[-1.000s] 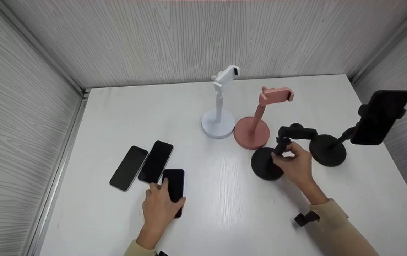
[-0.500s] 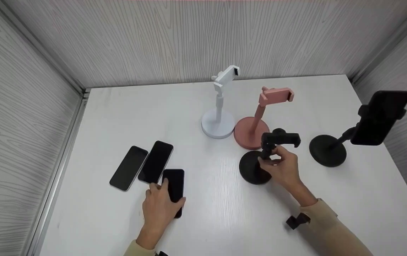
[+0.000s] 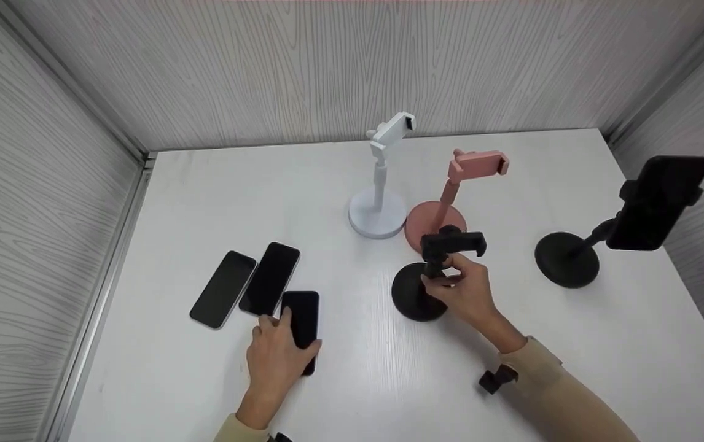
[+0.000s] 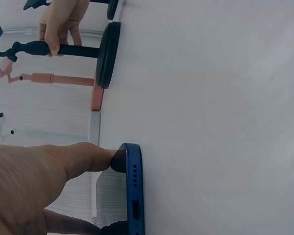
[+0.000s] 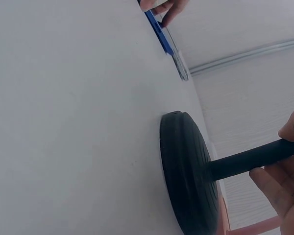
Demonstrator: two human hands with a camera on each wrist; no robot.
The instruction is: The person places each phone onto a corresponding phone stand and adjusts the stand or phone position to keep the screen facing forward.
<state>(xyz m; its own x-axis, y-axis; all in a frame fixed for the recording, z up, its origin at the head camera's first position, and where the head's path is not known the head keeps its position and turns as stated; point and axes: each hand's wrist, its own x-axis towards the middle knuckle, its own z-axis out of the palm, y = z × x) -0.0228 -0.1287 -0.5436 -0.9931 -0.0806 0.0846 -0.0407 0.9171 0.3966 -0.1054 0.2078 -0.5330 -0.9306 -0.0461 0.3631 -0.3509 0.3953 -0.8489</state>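
My left hand (image 3: 278, 356) rests on a smartphone (image 3: 306, 316) lying flat on the white table. In the left wrist view the phone's blue edge (image 4: 134, 191) faces the camera, with my thumb and a finger touching its dark glass. My right hand (image 3: 465, 291) grips the stem of a black phone stand (image 3: 453, 244), just below its unfilled clamp. Its round base (image 5: 186, 171) is low at the table; in the right wrist view I cannot tell whether it touches. Fingers and thumb pinch the stem (image 5: 250, 160).
Two more dark smartphones, one outer (image 3: 223, 290) and one inner (image 3: 270, 279), lie at left. A white phone stand (image 3: 377, 215) and a pink one (image 3: 478, 166) stand behind. At right, another black stand (image 3: 567, 260) holds a phone (image 3: 658, 202). Wood-grain panels (image 3: 352, 73) enclose the table.
My right hand has moved the black stand leftward and slightly nearer, away from the other black stand and in front of the pink one. My left hand has stayed on the phone.
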